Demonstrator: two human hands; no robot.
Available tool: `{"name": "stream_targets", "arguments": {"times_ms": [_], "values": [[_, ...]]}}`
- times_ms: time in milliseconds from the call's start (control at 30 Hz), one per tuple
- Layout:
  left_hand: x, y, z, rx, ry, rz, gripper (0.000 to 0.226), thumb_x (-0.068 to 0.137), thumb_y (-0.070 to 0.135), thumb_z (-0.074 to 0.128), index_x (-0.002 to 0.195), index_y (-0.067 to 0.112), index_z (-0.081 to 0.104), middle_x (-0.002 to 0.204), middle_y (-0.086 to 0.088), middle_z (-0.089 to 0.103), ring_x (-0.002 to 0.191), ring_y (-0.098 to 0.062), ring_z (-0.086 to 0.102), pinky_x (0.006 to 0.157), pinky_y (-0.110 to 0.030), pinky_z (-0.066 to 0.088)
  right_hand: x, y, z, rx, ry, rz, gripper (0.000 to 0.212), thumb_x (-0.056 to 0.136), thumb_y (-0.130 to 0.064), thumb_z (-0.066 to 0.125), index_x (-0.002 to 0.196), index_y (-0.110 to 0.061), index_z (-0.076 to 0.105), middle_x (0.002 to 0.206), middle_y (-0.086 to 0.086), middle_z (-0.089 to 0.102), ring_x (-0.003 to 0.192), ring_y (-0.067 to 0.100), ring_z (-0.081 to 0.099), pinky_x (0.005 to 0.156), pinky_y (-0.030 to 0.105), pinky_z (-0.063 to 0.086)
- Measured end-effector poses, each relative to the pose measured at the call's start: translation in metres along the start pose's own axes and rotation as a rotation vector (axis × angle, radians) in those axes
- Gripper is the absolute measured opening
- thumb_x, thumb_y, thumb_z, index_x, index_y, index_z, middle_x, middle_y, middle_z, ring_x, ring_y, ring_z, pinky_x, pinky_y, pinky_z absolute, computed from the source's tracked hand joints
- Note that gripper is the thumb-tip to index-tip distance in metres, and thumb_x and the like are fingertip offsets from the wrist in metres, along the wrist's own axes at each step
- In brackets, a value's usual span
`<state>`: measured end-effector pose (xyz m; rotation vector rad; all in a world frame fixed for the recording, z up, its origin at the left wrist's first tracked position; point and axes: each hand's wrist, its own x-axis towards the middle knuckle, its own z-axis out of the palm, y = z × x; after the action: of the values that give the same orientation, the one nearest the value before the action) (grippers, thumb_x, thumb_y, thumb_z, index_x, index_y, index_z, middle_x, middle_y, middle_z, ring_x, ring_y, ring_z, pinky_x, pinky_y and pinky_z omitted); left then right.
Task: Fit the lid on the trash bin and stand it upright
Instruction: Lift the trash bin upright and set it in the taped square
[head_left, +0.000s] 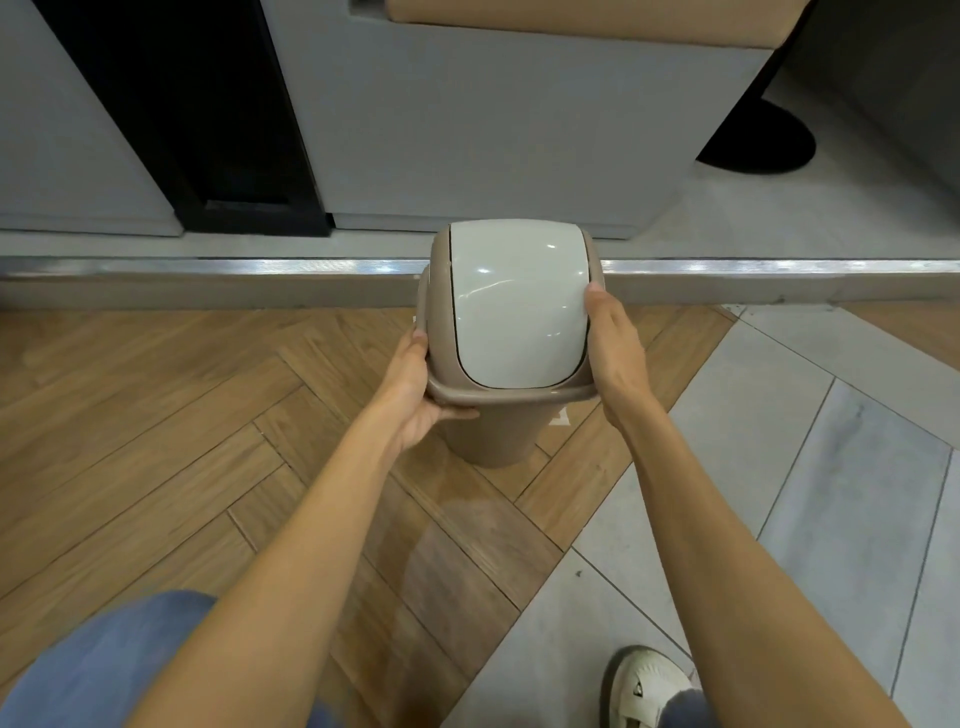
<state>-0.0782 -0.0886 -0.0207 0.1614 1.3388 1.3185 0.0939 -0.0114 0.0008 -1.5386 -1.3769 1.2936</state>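
A tan plastic trash bin (491, 439) stands upright on the wooden floor. On top of it sits the lid (519, 304), a tan frame with a glossy white swing flap. My left hand (418, 387) grips the lid's left rim, fingers curled under the edge. Against the lid's right side my right hand (615, 353) presses flat, its thumb touching the white flap. Most of the bin's body is hidden under the lid.
A metal threshold strip (208, 270) runs across the floor just behind the bin, with a grey cabinet wall (493, 130) beyond it. Grey tiles (779, 493) lie to the right. My white shoe (649, 686) and blue-jeaned knee (104, 670) are at the bottom.
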Motion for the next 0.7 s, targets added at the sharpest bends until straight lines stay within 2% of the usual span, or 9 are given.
{"name": "stream_targets", "arguments": {"times_ms": [100, 267, 367, 533, 700], "values": [[0.014, 0.013, 0.003, 0.010, -0.012, 0.000, 0.035, 0.105, 0.033, 0.023, 0.137, 0.031, 0.037, 0.131, -0.005, 0.055, 0.092, -0.037, 0.062, 0.061, -0.060, 0.053, 0.019, -0.005, 0.005, -0.039, -0.015, -0.071, 0.055, 0.096, -0.058, 0.029, 0.136, -0.026, 0.049, 0.118, -0.009, 0.053, 0.120, 0.020, 0.049, 0.100, 0.037, 0.040], [0.043, 0.033, 0.007, -0.004, -0.066, 0.002, 0.031, 0.105, 0.032, 0.023, 0.131, 0.033, 0.040, 0.132, -0.006, 0.053, 0.095, -0.039, 0.061, 0.066, -0.067, 0.049, 0.054, -0.012, 0.014, -0.049, -0.022, -0.119, 0.058, 0.098, -0.056, 0.029, 0.139, -0.018, 0.045, 0.137, 0.002, 0.054, 0.123, 0.021, 0.048, 0.107, 0.041, 0.039], [0.062, 0.041, 0.010, -0.002, -0.072, -0.002, 0.033, 0.105, 0.033, 0.025, 0.132, 0.026, 0.042, 0.136, -0.009, 0.053, 0.106, -0.043, 0.059, 0.062, -0.066, 0.054, 0.073, -0.016, 0.018, -0.050, -0.024, -0.127, 0.057, 0.099, -0.054, 0.028, 0.137, -0.017, 0.047, 0.134, 0.003, 0.054, 0.118, 0.020, 0.049, 0.103, 0.038, 0.040], [0.089, 0.052, 0.013, -0.004, -0.075, 0.009, 0.034, 0.104, 0.035, 0.030, 0.132, 0.026, 0.045, 0.133, -0.012, 0.055, 0.111, -0.046, 0.056, 0.053, -0.065, 0.054, 0.104, -0.021, 0.025, -0.055, -0.039, -0.146, 0.056, 0.099, -0.055, 0.029, 0.131, -0.015, 0.050, 0.120, -0.002, 0.055, 0.117, 0.020, 0.052, 0.102, 0.038, 0.042], [0.105, 0.056, 0.013, 0.020, -0.054, 0.007, 0.034, 0.103, 0.036, 0.033, 0.133, 0.027, 0.047, 0.132, -0.010, 0.056, 0.114, -0.044, 0.055, 0.055, -0.066, 0.054, 0.120, -0.022, 0.029, -0.065, -0.057, -0.147, 0.062, 0.097, -0.056, 0.028, 0.137, -0.013, 0.047, 0.132, 0.003, 0.056, 0.119, 0.022, 0.052, 0.102, 0.039, 0.042]]}}
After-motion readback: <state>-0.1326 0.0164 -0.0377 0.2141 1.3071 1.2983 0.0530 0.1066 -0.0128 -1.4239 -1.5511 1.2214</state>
